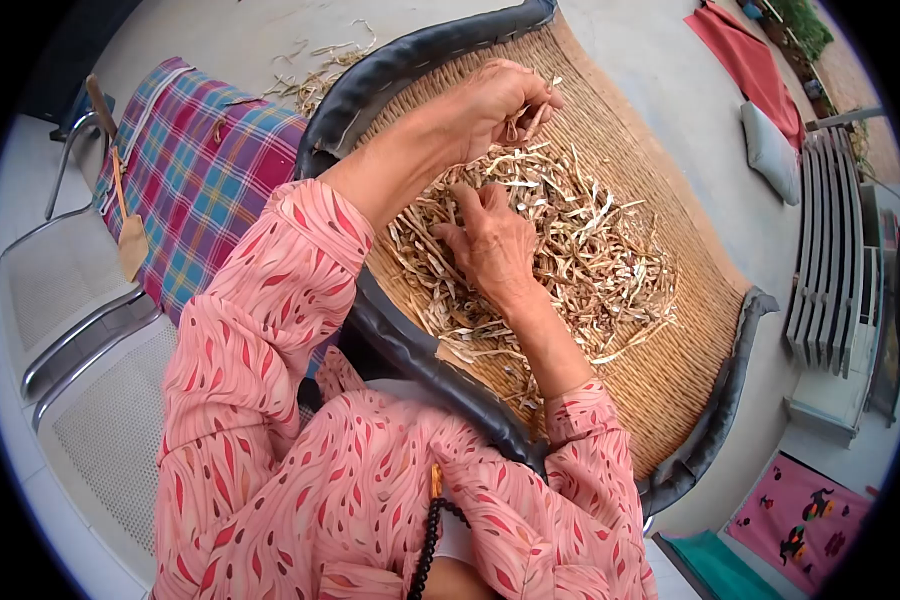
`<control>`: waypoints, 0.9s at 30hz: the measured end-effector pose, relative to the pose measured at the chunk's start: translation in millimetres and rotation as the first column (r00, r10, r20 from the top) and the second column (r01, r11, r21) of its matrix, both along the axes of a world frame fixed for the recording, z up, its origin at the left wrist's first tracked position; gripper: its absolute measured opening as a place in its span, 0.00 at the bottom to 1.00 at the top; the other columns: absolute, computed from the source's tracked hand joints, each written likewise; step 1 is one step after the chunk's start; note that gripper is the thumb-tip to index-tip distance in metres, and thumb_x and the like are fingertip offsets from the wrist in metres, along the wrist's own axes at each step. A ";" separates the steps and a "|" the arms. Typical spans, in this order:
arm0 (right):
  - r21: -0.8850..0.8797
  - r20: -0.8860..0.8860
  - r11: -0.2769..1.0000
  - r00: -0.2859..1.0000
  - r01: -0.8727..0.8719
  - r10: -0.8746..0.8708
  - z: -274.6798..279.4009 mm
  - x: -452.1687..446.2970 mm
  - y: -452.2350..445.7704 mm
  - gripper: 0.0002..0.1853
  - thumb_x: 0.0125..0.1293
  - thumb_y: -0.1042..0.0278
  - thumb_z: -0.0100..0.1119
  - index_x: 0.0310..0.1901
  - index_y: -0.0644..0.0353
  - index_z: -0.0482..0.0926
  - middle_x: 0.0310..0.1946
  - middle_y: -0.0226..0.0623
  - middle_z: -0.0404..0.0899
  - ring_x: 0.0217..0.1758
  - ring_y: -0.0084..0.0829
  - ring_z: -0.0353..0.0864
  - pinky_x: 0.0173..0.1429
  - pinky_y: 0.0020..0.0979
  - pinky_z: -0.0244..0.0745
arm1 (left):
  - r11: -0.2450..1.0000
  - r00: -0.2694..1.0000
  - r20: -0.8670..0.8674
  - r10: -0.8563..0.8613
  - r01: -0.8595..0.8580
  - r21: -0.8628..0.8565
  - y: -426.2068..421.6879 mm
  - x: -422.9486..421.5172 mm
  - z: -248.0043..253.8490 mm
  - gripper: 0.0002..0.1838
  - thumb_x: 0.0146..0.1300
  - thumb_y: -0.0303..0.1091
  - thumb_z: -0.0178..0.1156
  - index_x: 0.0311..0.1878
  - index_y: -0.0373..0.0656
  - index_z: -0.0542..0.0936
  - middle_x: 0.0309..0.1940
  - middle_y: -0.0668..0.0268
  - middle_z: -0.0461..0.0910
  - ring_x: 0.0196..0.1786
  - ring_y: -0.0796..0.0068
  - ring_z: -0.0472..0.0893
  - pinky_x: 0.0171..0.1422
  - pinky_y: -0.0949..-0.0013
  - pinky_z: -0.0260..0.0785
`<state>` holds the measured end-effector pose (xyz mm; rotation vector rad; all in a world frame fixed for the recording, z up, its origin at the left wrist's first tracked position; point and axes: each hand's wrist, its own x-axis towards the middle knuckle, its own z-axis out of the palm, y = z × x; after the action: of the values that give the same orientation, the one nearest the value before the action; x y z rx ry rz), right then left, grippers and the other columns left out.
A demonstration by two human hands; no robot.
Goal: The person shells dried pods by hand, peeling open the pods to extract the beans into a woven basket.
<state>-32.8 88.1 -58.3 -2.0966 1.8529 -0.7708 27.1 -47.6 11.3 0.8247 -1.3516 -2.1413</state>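
A heap of dry, curled pods [610, 260] lies on a woven tray [670, 200] with a dark padded rim. My left hand [505, 105] is above the far part of the heap, its fingers closed on a few pale dry pod pieces. Nearer to me, my right hand [492, 240] rests palm down on the heap's left part, thumb and fingers apart. What lies under its palm is hidden.
At the left are a plaid cloth [210, 170], a wooden paddle [132, 245] and metal chairs [110, 420]. Pod scraps [320, 80] lie on the floor beyond the tray. A grey cushion [770, 152], red cloth [745, 65] and stacked slatted pieces [825, 250] are at the right.
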 end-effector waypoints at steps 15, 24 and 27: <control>0.179 0.707 0.984 0.695 0.007 -0.134 14.0 -39.9 -18.3 0.06 0.58 0.70 0.59 0.30 0.64 0.78 0.19 0.27 0.72 0.21 0.19 0.68 0.26 0.24 0.64 | 0.990 0.991 0.002 0.131 -0.131 0.057 -3.7 0.0 2.2 0.02 0.57 0.25 0.55 0.31 0.37 0.73 0.22 0.70 0.70 0.19 0.88 0.66 0.18 0.83 0.56; 0.156 0.866 0.974 0.452 0.165 -0.216 40.6 -65.4 -7.5 0.06 0.60 0.70 0.59 0.32 0.64 0.78 0.20 0.23 0.72 0.21 0.12 0.64 0.23 0.16 0.58 | 0.992 0.998 0.052 -0.045 0.051 -0.113 6.2 -3.2 -2.0 0.07 0.55 0.31 0.64 0.32 0.39 0.77 0.21 0.73 0.74 0.19 0.91 0.65 0.17 0.86 0.54; 0.143 0.867 0.978 0.458 0.153 -0.198 40.7 -65.2 -7.0 0.05 0.60 0.72 0.58 0.31 0.65 0.78 0.20 0.24 0.72 0.20 0.12 0.64 0.22 0.16 0.57 | 0.982 0.994 0.073 -0.082 0.093 -0.164 12.0 -5.2 -0.4 0.05 0.55 0.27 0.63 0.32 0.38 0.78 0.21 0.72 0.76 0.17 0.90 0.66 0.17 0.85 0.54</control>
<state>-98.0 81.1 -17.6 -1.0299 1.4064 -1.4810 21.8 -35.6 10.9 0.7880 -1.6045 -2.0472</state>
